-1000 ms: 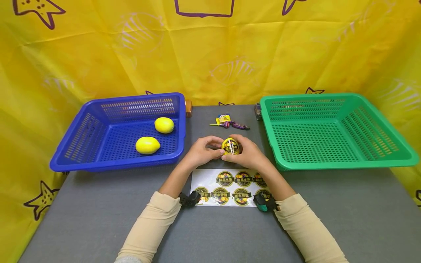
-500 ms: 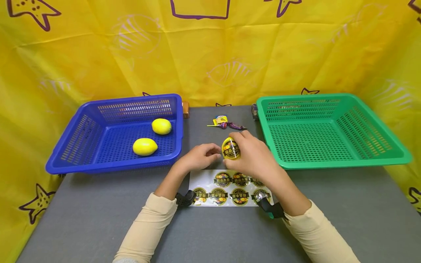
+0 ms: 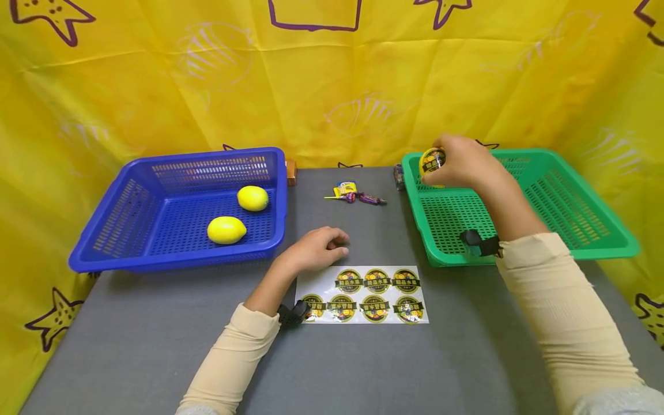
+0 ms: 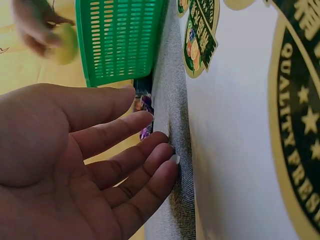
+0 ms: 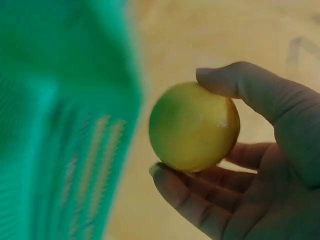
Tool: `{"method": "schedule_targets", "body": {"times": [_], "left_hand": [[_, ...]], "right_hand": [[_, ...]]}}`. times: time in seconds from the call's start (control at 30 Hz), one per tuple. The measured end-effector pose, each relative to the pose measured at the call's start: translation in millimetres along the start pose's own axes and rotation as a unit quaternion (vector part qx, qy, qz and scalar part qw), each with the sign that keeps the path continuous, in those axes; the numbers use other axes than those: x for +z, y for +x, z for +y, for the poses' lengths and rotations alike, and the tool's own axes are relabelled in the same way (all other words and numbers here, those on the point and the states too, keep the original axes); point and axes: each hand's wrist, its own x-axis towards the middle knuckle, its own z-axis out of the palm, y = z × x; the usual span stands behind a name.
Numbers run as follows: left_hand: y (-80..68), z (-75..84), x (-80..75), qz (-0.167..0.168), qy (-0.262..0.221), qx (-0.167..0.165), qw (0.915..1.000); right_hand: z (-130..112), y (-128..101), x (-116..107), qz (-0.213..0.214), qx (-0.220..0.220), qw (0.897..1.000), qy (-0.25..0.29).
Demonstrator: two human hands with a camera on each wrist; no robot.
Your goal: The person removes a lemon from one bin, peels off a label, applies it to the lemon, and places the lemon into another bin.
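Note:
My right hand (image 3: 456,163) grips a yellow lemon (image 3: 432,162) with a round dark sticker on it, held in the air over the near-left corner of the green basket (image 3: 596,251). The right wrist view shows the lemon (image 5: 194,127) between thumb and curled fingers (image 5: 190,200). My left hand (image 3: 319,248) rests on the grey table, fingers relaxed and holding nothing, just above the white sticker sheet (image 3: 363,294). The left wrist view shows its fingers (image 4: 130,165) lying beside the sheet (image 4: 235,140). Two more lemons (image 3: 226,229) (image 3: 253,197) lie in the blue basket (image 3: 129,262).
A few wrapped candies (image 3: 358,195) lie on the grey table (image 3: 129,346) between the baskets. A yellow patterned cloth (image 3: 332,80) hangs behind and at both sides. A small brown block (image 3: 291,170) sits behind the blue basket.
My right hand carried the stickered lemon up and to the right, from above the sticker sheet to over the green basket. My left hand let go of it and settled on the table.

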Motion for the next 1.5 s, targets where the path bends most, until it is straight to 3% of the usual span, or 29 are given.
{"method": "schedule_targets", "body": {"times": [0.17,0.3,0.5,0.77,1.1,1.3,1.4,1.5], "left_hand": [[-0.5,-2.9,0.8,-0.005,0.003,0.000,1.0000],[-1.0,-4.8,1.1,-0.006,0.009,-0.004,0.9999],[0.2,-4.4,1.5,-0.009,0.013,-0.007,0.9998],[0.9,-2.8,2.4,-0.008,0.017,-0.011,0.9998],[-3.0,3.6,-1.6,-0.018,0.029,-0.004,0.9994],[-17.8,22.8,-26.1,-0.020,0.006,0.048,0.9986],[-26.3,33.8,-51.9,0.006,-0.005,0.067,0.9977],[-29.5,38.5,-85.0,0.042,0.017,0.049,0.9978]], "right_hand": [[34.4,30.5,15.0,-0.132,0.048,0.990,0.004],[46.1,46.1,39.7,-0.188,0.061,0.980,0.006],[46.7,55.3,61.9,-0.180,0.070,0.981,-0.008],[45.2,57.8,65.1,-0.172,0.088,0.981,0.013],[36.3,49.2,54.8,-0.188,0.089,0.978,-0.008],[27.4,24.4,23.7,-0.247,0.051,0.967,-0.030],[20.0,2.2,15.2,-0.250,-0.011,0.966,-0.069],[12.2,-25.9,19.5,-0.226,-0.062,0.968,-0.087]]}}
